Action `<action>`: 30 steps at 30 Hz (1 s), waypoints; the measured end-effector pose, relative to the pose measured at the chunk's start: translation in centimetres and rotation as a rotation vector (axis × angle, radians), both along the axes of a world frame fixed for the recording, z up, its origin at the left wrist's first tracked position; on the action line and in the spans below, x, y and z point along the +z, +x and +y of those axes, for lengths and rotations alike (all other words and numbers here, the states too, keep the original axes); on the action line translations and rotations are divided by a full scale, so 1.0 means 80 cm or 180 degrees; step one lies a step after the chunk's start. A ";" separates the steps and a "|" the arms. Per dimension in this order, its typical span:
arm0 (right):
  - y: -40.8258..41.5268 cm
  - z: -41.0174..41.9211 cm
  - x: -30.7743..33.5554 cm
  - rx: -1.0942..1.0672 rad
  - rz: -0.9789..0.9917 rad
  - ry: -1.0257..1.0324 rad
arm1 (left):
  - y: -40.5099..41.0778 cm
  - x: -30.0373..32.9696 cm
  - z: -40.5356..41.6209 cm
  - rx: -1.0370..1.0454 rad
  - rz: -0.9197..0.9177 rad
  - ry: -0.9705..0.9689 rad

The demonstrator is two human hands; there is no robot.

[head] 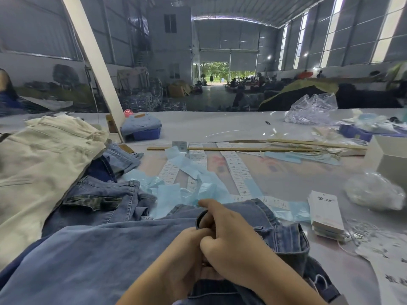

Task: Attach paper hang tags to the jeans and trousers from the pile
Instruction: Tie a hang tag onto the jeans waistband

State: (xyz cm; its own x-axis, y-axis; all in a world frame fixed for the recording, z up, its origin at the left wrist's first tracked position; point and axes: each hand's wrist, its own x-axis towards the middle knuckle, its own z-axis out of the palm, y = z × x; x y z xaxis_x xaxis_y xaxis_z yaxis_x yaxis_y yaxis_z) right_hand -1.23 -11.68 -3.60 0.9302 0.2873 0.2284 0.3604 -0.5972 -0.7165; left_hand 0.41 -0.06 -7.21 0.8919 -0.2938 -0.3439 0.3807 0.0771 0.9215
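Note:
A pair of blue jeans (pixel 99 256) lies spread across the table in front of me, waistband to the right. My left hand (pixel 182 260) and my right hand (pixel 231 241) meet over the waistband, fingers curled, pinching a dark belt loop (pixel 200 217) of the jeans. A stack of white paper hang tags (pixel 326 213) stands to the right of the jeans. More jeans (pixel 103 201) and cream trousers (pixel 41 164) are piled at the left. What my fingers hold besides the loop is hidden.
Strips of white labels (pixel 235 168) and light blue backing paper (pixel 187 190) litter the table's middle. Wooden sticks (pixel 242 149) lie across the back. Plastic bags (pixel 372 192) and a white box (pixel 392 155) sit at the right. A blue basket (pixel 146 134) holds folded jeans.

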 end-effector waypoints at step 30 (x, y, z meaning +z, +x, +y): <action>-0.020 0.032 -0.075 0.0746 -0.1670 -0.0896 | 0.036 -0.006 0.114 0.0261 -0.1706 0.2198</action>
State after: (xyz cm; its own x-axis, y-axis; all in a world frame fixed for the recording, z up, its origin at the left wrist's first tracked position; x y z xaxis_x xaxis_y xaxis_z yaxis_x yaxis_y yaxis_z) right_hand -2.81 -9.10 -9.58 0.6204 0.5850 0.5223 0.7645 -0.5997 -0.2365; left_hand 3.26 9.10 -7.67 0.9935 -0.1025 0.0502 -0.0990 -0.5557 0.8255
